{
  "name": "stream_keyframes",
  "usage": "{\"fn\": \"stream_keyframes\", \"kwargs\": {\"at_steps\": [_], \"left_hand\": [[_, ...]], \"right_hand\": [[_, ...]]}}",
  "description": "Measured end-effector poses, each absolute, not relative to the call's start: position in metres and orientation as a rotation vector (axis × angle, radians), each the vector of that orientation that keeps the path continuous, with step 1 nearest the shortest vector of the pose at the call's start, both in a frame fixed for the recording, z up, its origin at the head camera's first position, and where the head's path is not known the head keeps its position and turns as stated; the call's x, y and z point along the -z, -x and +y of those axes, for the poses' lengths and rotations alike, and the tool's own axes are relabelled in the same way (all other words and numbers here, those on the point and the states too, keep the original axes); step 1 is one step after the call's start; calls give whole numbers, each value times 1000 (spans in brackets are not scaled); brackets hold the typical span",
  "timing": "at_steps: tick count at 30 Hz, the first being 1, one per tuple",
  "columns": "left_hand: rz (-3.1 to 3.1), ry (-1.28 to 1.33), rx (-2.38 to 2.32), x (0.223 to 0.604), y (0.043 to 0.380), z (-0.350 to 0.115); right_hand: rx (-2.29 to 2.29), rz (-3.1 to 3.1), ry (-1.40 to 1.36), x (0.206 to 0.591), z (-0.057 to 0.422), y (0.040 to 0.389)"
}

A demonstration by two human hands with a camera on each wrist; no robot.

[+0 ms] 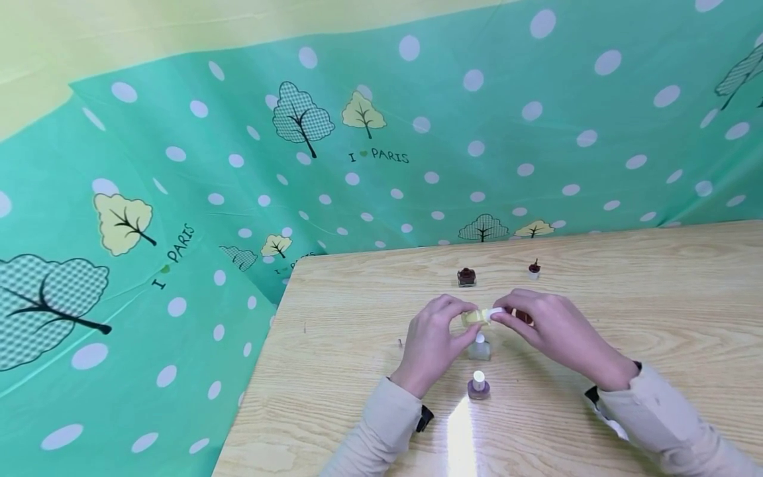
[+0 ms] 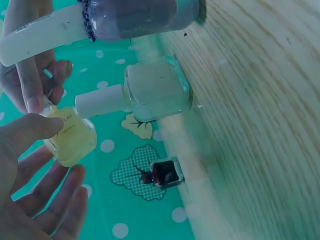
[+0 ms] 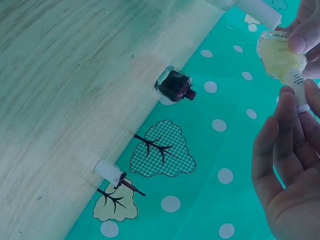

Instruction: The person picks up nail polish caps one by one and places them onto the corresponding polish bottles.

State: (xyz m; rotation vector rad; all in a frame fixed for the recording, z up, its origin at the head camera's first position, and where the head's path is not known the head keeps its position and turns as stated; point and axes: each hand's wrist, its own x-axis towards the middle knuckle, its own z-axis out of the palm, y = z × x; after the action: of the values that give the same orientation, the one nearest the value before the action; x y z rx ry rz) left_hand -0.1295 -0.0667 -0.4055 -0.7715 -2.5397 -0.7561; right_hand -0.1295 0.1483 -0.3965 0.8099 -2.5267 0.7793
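A small bottle of pale yellow nail polish is held up over the table, tilted, between both hands. My left hand pinches its glass body between thumb and fingers. The thumb and fingers of my right hand pinch its white cap, which sits at the bottle's neck. Below the hands stands a bottle of whitish nail polish with a white cap. Closer to me is a purple nail polish bottle, also capped. Something dark red shows between the right hand's fingers in the head view, partly hidden.
Farther back stands an uncapped dark red nail polish bottle. To its right, a white cap stands on the table with its dark red brush pointing up. A green dotted cloth hangs along the back and left of the wooden table.
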Motion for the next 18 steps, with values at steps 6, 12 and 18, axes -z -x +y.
{"fn": "stream_keyframes", "kwargs": {"at_steps": [6, 12, 18], "left_hand": [[-2535, 783, 707, 406, 132, -64], [-2566, 765, 764, 406, 133, -64], [-2632, 703, 914, 412, 138, -67]], "right_hand": [[-801, -2526, -791, 396, 147, 129], [-893, -2566, -761, 396, 147, 130], [-949, -2622, -734, 397, 151, 131]]}}
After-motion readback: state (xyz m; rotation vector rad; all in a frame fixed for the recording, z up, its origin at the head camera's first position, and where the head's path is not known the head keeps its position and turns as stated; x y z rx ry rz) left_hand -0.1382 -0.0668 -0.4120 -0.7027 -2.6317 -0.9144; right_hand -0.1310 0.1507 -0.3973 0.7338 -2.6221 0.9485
